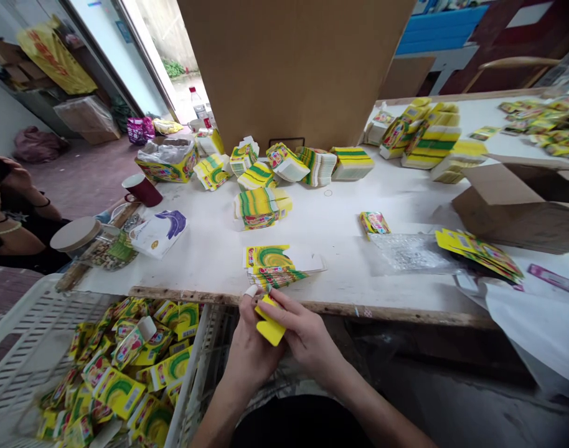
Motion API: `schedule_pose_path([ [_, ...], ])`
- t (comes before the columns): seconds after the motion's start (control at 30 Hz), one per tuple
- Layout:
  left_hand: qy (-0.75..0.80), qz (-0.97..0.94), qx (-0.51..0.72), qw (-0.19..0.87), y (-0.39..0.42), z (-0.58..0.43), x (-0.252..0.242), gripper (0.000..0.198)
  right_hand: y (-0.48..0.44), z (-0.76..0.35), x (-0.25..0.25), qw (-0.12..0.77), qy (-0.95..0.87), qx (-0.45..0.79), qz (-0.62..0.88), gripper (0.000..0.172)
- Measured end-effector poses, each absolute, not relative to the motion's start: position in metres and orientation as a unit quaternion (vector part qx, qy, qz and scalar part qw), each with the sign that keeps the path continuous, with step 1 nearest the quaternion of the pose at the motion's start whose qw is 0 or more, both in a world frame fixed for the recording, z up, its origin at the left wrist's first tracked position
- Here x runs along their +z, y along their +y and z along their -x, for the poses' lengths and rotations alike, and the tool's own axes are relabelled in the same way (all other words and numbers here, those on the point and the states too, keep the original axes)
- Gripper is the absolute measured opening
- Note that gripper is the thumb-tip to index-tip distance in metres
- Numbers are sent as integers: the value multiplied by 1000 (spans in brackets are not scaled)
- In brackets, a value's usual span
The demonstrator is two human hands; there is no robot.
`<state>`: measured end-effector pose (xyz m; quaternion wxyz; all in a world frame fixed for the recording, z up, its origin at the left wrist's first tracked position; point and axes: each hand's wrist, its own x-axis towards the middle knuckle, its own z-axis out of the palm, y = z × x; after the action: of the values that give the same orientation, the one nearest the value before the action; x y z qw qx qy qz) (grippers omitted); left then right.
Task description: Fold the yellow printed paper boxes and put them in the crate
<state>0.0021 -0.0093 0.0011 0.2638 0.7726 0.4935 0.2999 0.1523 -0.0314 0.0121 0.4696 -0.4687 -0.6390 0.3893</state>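
Both my hands meet just below the table's front edge around one small yellow carton [269, 322]. My left hand [249, 348] grips it from the left, with a taped fingertip up at the table edge. My right hand [305, 333] closes over it from the right, fingers on its top. Directly above them on the white table [340, 249] lies a stack of flat yellow-green carton blanks [272, 266]. A white plastic crate [27, 336] at my lower left holds several folded yellow cartons [126, 367].
More bundles of carton blanks [284, 168] line the table's back, in front of a tall cardboard sheet [294, 62]. An open brown box [522, 199], a clear plastic bag [410, 252], a maroon mug [142, 188] and a lidded jar [86, 239] stand around. Another person's arm [9, 211] is at far left.
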Motion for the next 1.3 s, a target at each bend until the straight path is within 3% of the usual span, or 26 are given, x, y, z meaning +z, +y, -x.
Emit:
schedule_pose_path([
  [0.13,529,-762,270,260,-10,7,9,55,-26,-164,8,493,-623,333,507,43],
  [0.23,549,-749,253,272,-7,15,21,55,-23,-175,8,420,-698,336,472,45],
  [0.4,531,-754,232,310,0,18,37,57,-18,-190,19,353,-736,369,445,28],
  [0.57,489,-802,290,182,5,11,37,52,-18,-183,18,441,-673,342,486,23],
  [0.7,480,-809,321,113,1,4,27,59,-20,-170,10,534,-580,408,460,65],
  [0.73,481,-809,321,111,-1,2,24,59,-19,-167,9,540,-561,422,465,67],
  [0.83,485,-810,310,113,-8,-1,12,54,-17,-159,6,512,-545,400,531,49],
  [0.9,499,-802,306,118,-12,0,6,52,-16,-154,5,489,-559,366,561,45],
  [1.0,526,-755,331,208,-15,9,1,52,-13,-151,8,472,-592,379,533,52],
  [1.1,530,-593,491,356,-11,27,5,47,-3,-158,15,478,-605,369,520,59],
  [1.2,470,-342,694,424,-3,47,13,51,16,-168,18,425,-604,209,640,47],
  [1.3,455,-198,719,486,2,56,16,66,34,-175,13,343,-601,127,711,27],
])
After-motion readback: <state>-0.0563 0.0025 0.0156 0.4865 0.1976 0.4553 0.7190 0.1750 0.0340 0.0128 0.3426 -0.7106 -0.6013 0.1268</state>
